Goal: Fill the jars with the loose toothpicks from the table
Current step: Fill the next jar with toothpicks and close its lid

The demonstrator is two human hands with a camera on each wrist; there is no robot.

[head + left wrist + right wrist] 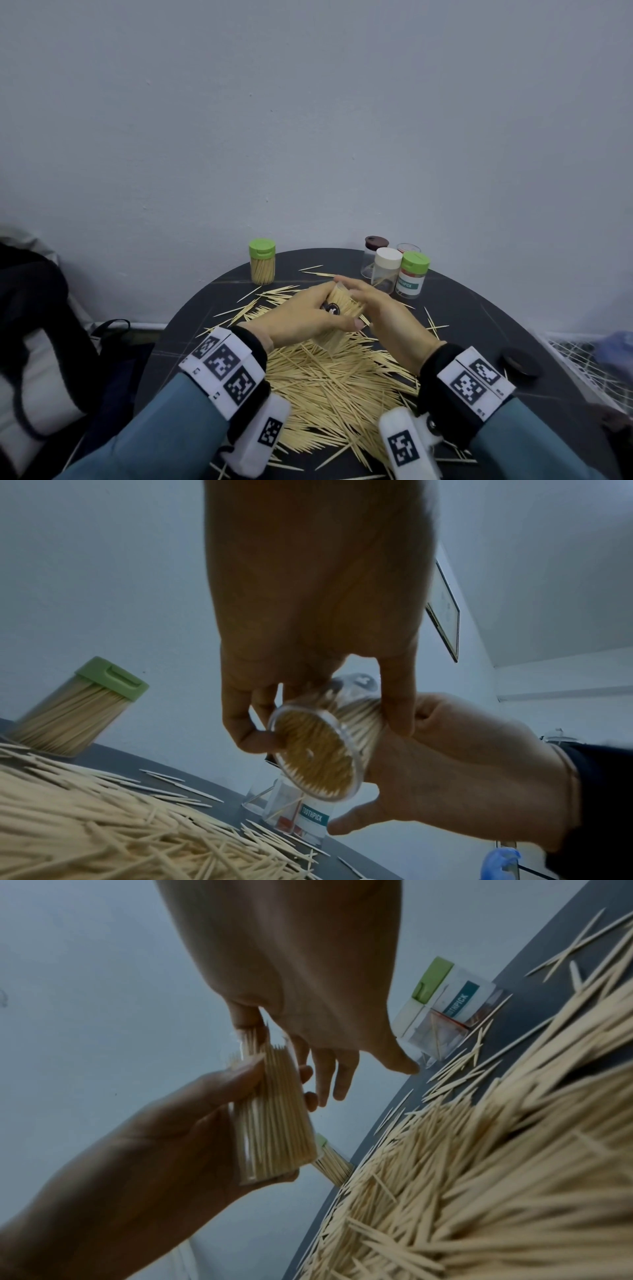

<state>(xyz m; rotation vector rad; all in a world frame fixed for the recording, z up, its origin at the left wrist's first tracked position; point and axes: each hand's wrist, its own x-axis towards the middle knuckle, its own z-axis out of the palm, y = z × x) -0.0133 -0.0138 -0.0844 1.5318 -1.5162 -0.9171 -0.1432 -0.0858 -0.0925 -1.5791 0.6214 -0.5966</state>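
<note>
The bench (479, 329) is dark charcoal, crossed by thin pale lines. Across it lies a heap of loose toothpicks (329, 383), pale straw-yellow. The clear jar (342, 303) held in the hands is packed with toothpicks of the same yellow and bears a black patch with a white mark. At the far left edge stands a full jar (262, 262) with a lime-green lid. Near the far right edge cluster a jar with a dark brown lid (376, 242), one with a cream-white lid (388, 257), and a green-lidded jar (412, 275) with a white, red and teal label. A black lid (520, 365) lies at the right edge. The sleeves (164, 435) are dusty blue; the wristbands (226, 366) are black with white panels printed in black-and-white square codes.
</note>
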